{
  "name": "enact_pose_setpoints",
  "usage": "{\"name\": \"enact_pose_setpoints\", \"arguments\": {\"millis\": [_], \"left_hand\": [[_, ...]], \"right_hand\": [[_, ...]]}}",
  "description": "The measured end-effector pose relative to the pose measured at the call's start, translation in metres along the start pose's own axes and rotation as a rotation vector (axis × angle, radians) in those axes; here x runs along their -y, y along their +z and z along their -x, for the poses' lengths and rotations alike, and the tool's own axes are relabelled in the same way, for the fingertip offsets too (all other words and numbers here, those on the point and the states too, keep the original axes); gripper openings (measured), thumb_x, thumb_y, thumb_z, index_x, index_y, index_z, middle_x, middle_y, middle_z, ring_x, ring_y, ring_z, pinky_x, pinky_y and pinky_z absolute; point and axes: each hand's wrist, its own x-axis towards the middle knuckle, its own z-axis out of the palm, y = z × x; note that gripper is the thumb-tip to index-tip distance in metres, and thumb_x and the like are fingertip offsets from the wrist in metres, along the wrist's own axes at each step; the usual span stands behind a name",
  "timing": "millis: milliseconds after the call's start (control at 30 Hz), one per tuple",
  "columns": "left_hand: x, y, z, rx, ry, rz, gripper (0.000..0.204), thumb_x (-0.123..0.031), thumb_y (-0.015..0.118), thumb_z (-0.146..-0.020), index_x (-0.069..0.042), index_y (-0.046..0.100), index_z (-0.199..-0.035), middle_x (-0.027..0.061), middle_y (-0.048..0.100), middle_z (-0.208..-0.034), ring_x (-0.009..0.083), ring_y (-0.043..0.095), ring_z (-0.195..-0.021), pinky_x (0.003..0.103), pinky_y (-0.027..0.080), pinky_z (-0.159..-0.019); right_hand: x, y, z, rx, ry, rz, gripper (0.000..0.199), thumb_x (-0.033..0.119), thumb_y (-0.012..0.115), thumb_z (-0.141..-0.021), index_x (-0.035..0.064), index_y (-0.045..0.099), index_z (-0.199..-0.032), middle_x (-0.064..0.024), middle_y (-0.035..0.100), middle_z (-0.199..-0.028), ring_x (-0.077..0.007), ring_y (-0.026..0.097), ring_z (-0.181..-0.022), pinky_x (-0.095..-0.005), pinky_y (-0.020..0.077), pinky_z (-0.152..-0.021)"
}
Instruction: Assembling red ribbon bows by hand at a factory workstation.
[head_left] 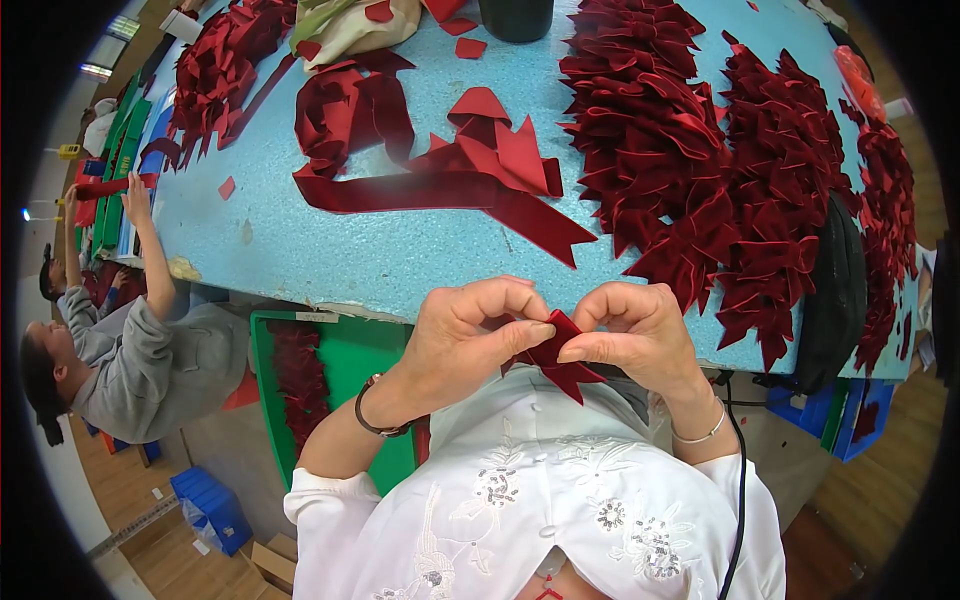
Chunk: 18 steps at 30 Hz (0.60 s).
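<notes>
1. One dark red velvet piece (572,377) was in hand, by the look of it a bow partly shaped: its upper part was folded and its pointed tails hung down. Whether anything fastened it could not be told.
2. The left hand (475,330) pinched it between thumb and fingers from the left, and the right hand (642,335) gripped its right side in much the same way. It sat between the two, touching both, just off the near edge of the bench (400,250).
3. Left of the hands, below that edge, a green crate (350,350) held a column of similar red pieces (300,375).
4. Ahead of the hands, inward from the middle of the near edge, lay a loose ribbon (400,192) with a notched end and some lighter red lengths (500,150); these looked like stock left to work.
5. Toward the right end, heaped rows of bows (650,150) ran from close to the near edge toward the far one. They seemed done, and far outnumbered the loose lengths.
6. By the far left corner lay another red heap (225,70), too tangled to judge as finished or not.
</notes>
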Motion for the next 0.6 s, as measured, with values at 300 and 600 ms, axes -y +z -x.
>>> {"name": "enact_pose_setpoints", "arguments": {"millis": [300,600], "left_hand": [[0.002,0.006,0.004,0.013,0.048,0.010,0.013,0.001,0.069,-0.085,0.003,0.063,-0.097,0.0059,0.068,-0.089,0.0082,0.061,-0.081,0.023,0.052,-0.076],[0.003,0.008,0.004,-0.044,-0.052,0.304,0.032,0.000,0.070,-0.085,0.005,0.057,-0.113,0.0076,0.068,-0.096,0.0091,0.064,-0.083,0.020,0.052,-0.071]], "right_hand": [[-0.009,0.006,-0.004,-0.019,-0.107,-0.025,0.017,0.007,0.077,-0.080,-0.0015,0.063,-0.082,0.0011,0.059,-0.070,-0.0035,0.050,-0.063,-0.0190,0.0381,-0.052],[-0.004,0.010,0.002,-0.079,-0.073,-0.050,0.015,0.011,0.072,-0.086,-0.0010,0.063,-0.083,0.0021,0.058,-0.070,-0.0032,0.046,-0.062,-0.0187,0.0355,-0.052]]}}
